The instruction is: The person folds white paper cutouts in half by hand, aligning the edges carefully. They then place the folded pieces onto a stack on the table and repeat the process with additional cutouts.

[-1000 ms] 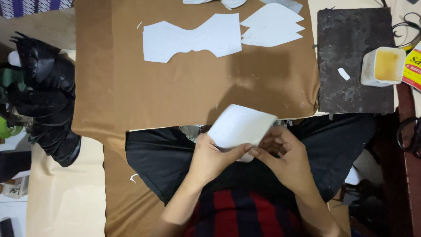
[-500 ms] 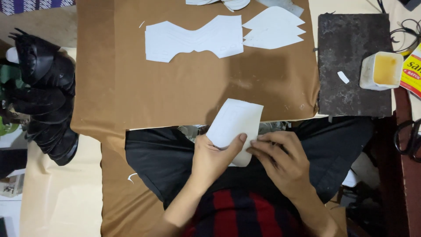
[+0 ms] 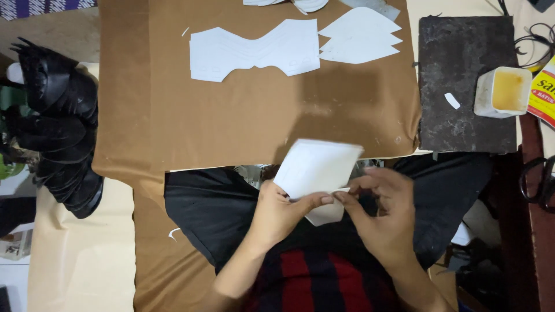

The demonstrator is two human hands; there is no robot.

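**Head view: both hands pinch a white cut piece over the lap**

Head cam, looking straight down. The white cut piece point(image 3: 317, 167) sits right in front of the person, held up over the lap, its far edge overlapping the near edge of the brown sheet point(image 3: 243, 115). It fans up and away from the fingers: grip is at its near, narrower end, long axis running from there toward the sheet, tilted a bit to the right. A second white tab point(image 3: 326, 212) pokes out below the fingers; can't tell if it's a fold of the same piece or a separate one.

Left hand point(image 3: 283, 211) is closed on the piece, thumb on top, fingers under. Right hand point(image 3: 384, 211) meets it from the other side, fingertips pinching the same near edge, rest of the fingers loosely curled. Both about equally near; the hands almost touch at the pinch.

Materials: piece looks thin, stiff-ish, matte, like paper or lining, w/ straight cut edges. Brown sheet is smooth, leather-like. On it, well apart from the hands, lie a waisted white pattern stack point(image 3: 254, 49) and pointed white pieces point(image 3: 358, 36). To the right, a dark rough slab point(image 3: 465, 86) w/ a tub of yellowish paste point(image 3: 502, 91). Far left, a pile of glossy black parts point(image 3: 55, 121).
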